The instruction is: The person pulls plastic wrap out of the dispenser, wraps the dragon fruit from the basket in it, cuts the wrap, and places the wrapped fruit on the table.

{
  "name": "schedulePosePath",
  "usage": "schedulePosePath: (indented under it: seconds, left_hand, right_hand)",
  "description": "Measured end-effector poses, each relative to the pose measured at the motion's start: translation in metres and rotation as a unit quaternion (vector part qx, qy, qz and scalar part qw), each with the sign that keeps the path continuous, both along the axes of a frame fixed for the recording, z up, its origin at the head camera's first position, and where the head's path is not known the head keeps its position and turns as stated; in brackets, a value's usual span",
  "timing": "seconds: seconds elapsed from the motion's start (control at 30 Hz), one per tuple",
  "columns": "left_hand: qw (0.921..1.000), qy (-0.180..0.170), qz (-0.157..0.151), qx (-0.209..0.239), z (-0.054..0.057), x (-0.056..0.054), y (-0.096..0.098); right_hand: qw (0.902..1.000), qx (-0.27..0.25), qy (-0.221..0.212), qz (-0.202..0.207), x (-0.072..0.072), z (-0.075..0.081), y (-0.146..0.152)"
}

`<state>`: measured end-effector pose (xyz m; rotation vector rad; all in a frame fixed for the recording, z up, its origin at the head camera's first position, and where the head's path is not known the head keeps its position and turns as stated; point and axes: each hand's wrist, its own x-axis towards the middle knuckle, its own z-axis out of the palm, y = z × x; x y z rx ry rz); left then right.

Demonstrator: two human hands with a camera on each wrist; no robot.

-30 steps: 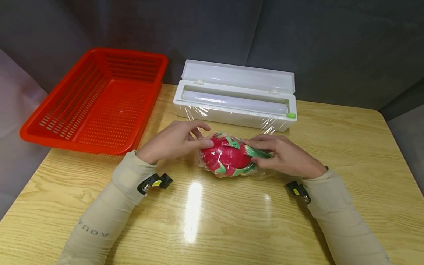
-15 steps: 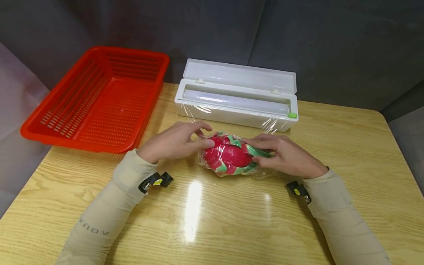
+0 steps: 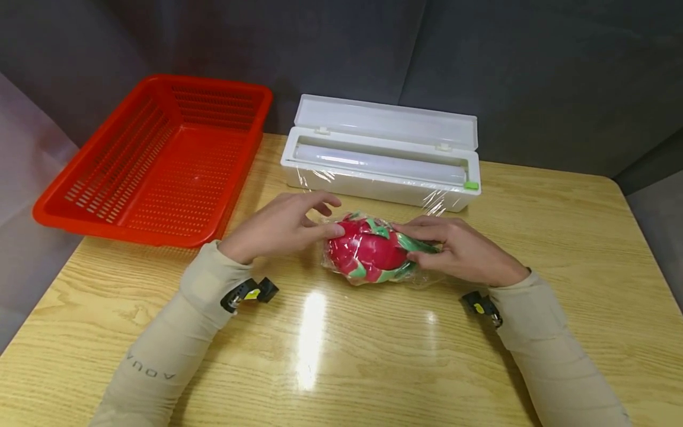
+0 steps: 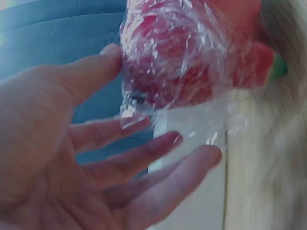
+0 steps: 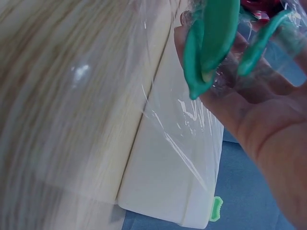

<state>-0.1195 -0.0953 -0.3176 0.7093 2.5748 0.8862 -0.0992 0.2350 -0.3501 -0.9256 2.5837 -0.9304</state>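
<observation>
Spotter: Since half a second ago, the fingers of your left hand (image 3: 290,225) have lifted slightly away from the fruit (image 3: 370,252); your right hand and the fruit look almost unmoved.

Operator: So what is the left hand doing?

Spotter: Your thumb touches the near end of the fruit while the other fingers spread loosely, gripping nothing. That light touch probably just steadies the end, leaving the crinkled film (image 4: 211,52) there uncrushed.

Operator: And the right?

Spotter: You pinch the leafy end between thumb and fingers, with film caught in the grip. I'd judge that hold keeps the fruit from rolling. It lies between your two hands, low over the table (image 3: 400,356); I can't tell whether its underside rests there.

Operator: What lies beyond the fingertips?

Spotter: A long white box (image 3: 373,187), lid (image 3: 384,121) raised, with a pale, smooth roll (image 3: 379,164) inside. Clear film streaks run over its front edge toward your fingers, so the box likely sits close to keep that stretch short. Left of your left fingers is a red, slotted basket (image 3: 194,172).

Operator: Surfaces?

Spotter: The fruit is rounded, glossy red, with curling green leaves (image 5: 218,38); the film glints in sharp creases; the table is shiny, striped wood grain.
</observation>
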Motion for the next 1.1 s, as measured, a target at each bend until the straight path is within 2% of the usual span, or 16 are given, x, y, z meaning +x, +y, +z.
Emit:
schedulePosePath:
  seconds: [0.07, 0.17, 0.33, 0.57, 0.67, 0.87, 1.1]
  left_hand:
    - [0.9997, 0.003, 0.007, -0.021, 0.0004, 0.0001, -0.0005]
    - [0.9995, -0.001, -0.006, -0.03, -0.001, -0.0003, -0.0003]
    - [0.9992, -0.01, -0.04, 0.002, -0.0038, 0.0001, 0.0013]
    - [0.9988, -0.012, -0.031, 0.036, -0.0023, 0.0018, 0.0019]
    - [0.9985, 0.003, -0.034, 0.043, -0.0008, 0.0025, 0.0024]
    - [0.9965, 0.034, -0.065, 0.041, -0.0011, 0.0015, 0.0038]
    - [0.9963, 0.035, -0.073, 0.028, -0.0006, 0.0021, 0.0029]
  right_hand:
    - [1.0, -0.001, -0.001, -0.002, 0.0, 0.0, 0.0003]
    - [1.0, -0.003, 0.0, -0.002, -0.0005, 0.0, 0.0005]
    - [1.0, -0.002, 0.003, 0.002, -0.0008, 0.0003, 0.0005]
    - [1.0, 0.002, 0.007, 0.004, -0.0007, 0.001, 0.0002]
    - [1.0, 0.002, 0.008, 0.005, -0.0004, 0.0012, 0.0004]
    - [1.0, 0.002, 0.002, -0.001, 0.0006, 0.0012, 0.0011]
    - [0.9999, 0.011, 0.008, -0.007, 0.0018, 0.0023, 0.0]
